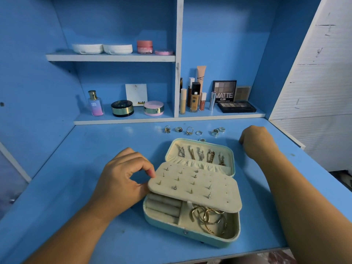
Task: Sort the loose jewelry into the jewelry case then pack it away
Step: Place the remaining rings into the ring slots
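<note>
Nearest me on the smooth blue tabletop point(95, 149) sits the rounded teal jewelry case point(190, 235), its cream velvet base holding padded ring rolls point(163, 206) and thin gold bangles point(209, 216). My left hand point(122, 180) pinches the edge of the soft, stud-dotted earring panel point(194, 189) tilted over it, chains point(200, 155) hanging in the lid point(233, 161) behind. Farther off my right hand point(255, 141) rests curled, and I cannot tell if its grip holds anything, near a row of loose metal rings point(189, 130).

"MATTE" on the upright eyeshadow palette point(224, 91) — "NUDE" on the white card point(136, 94) — "SB" on the perfume bottle point(95, 104).
</note>
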Demonstrator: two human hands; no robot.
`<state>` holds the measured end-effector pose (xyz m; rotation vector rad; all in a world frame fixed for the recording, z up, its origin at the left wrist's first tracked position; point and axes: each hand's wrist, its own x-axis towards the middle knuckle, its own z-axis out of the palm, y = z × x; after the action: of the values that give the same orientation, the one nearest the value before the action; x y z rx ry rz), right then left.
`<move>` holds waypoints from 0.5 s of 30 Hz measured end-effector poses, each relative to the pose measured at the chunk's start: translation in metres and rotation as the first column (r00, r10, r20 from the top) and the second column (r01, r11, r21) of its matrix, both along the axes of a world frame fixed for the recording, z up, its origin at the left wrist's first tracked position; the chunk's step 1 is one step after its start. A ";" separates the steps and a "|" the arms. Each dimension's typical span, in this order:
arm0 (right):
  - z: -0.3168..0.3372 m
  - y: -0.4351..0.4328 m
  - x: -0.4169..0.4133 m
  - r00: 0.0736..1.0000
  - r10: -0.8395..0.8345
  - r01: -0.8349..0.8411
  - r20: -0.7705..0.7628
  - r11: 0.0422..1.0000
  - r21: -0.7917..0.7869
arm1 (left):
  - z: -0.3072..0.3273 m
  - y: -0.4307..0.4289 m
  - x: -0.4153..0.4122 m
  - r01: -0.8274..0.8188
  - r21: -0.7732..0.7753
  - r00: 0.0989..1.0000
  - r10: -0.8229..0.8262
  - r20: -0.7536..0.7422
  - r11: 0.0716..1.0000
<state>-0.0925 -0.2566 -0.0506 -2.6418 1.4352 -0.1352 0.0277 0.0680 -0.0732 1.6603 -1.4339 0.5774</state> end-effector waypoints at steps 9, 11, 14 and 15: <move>0.011 -0.001 -0.011 0.990 0.120 -0.123 0.079 0.992 0.029 | 0.000 0.000 0.000 -0.003 0.019 1.000 0.003 -0.009 1.000; 0.011 0.000 -0.010 0.989 0.132 -0.135 0.070 0.990 0.032 | -0.001 0.001 0.000 -0.004 0.017 1.000 0.004 -0.012 1.000; 0.008 0.003 -0.008 0.988 0.155 -0.154 -0.016 0.987 0.056 | -0.001 0.001 0.000 -0.008 0.020 1.000 0.008 -0.016 1.000; 0.007 0.003 -0.007 0.986 0.164 -0.164 -0.005 0.984 0.070 | -0.001 0.001 0.000 -0.009 0.020 1.000 0.009 -0.016 1.000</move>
<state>-0.0994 -0.2541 -0.0441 -2.6931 1.1954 -0.0537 0.0277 0.0690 -0.0740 1.6845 -1.4258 0.5555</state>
